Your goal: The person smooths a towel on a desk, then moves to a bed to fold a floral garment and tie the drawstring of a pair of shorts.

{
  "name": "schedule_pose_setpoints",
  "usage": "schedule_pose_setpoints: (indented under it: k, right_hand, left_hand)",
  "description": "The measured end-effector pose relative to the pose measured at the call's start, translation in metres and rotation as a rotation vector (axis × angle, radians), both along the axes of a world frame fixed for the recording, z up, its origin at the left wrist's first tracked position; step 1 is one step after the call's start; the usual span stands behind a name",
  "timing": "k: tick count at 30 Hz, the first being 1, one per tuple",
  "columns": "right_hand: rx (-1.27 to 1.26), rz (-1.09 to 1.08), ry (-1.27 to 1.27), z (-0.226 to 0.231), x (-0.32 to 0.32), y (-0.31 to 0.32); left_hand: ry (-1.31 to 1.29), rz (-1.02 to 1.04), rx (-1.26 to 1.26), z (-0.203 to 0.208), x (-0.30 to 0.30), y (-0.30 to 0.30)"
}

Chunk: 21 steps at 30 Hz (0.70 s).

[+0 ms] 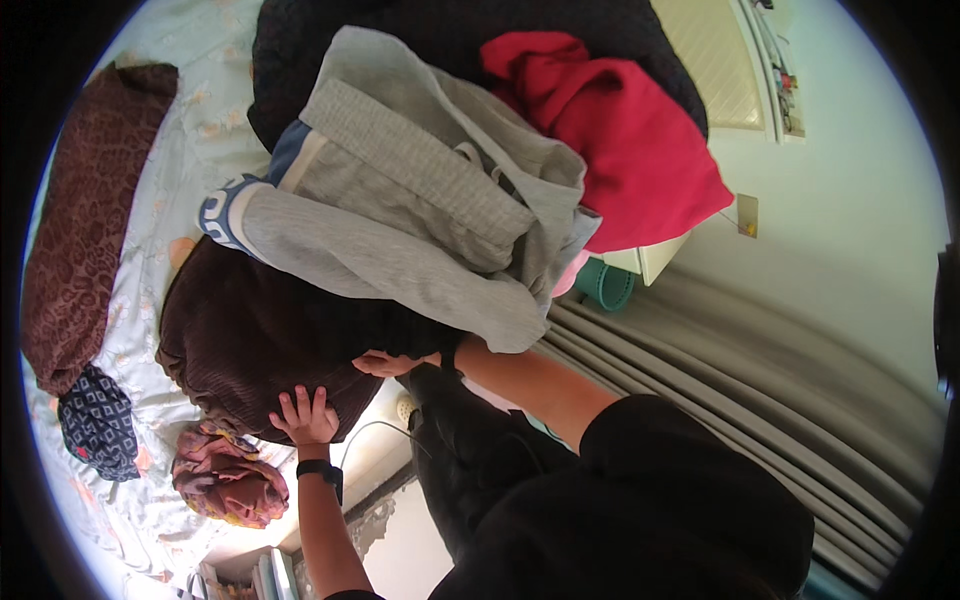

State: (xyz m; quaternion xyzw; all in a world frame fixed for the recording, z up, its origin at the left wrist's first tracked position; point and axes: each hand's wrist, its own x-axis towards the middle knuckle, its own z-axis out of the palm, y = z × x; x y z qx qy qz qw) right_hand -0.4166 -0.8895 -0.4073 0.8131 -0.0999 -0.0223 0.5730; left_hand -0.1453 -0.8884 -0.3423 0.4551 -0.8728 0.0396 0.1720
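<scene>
A dark brown corduroy garment (pixel 265 335) lies bunched on the bed. My left hand (pixel 307 415) rests flat on its near edge with the fingers spread. My right hand (pixel 395 363) is at the garment's right side, its fingers pressed together on the edge of the cloth; dark fabric covers part of that hand. Grey sweatpants (pixel 420 200) with a wide ribbed waistband lie heaped just beyond and partly over the brown garment. One leg, with a blue and white band, stretches across toward my right forearm.
A red garment (pixel 630 140) and a large black cloth (pixel 420 25) lie behind the sweatpants. On the bedsheet (pixel 215 110) at left are a brown leopard-patterned cloth (pixel 95 220), a dark patterned bundle (pixel 98 420) and a reddish crumpled scarf (pixel 230 475). Grey curtains (pixel 760 390) hang at right.
</scene>
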Motion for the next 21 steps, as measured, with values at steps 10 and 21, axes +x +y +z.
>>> schedule_pose_setpoints:
  k: [10, 21]
  right_hand:
    - [1.388, -0.036, -1.093, 0.055, -0.004, -0.023]
    - [0.855, -0.123, -0.872, 0.074, -0.026, -0.044]
  left_hand:
    - [-0.007, 0.078, -0.012, 0.006, -0.01, 0.002]
    - [0.093, 0.222, -0.14, 0.045, -0.048, -0.009]
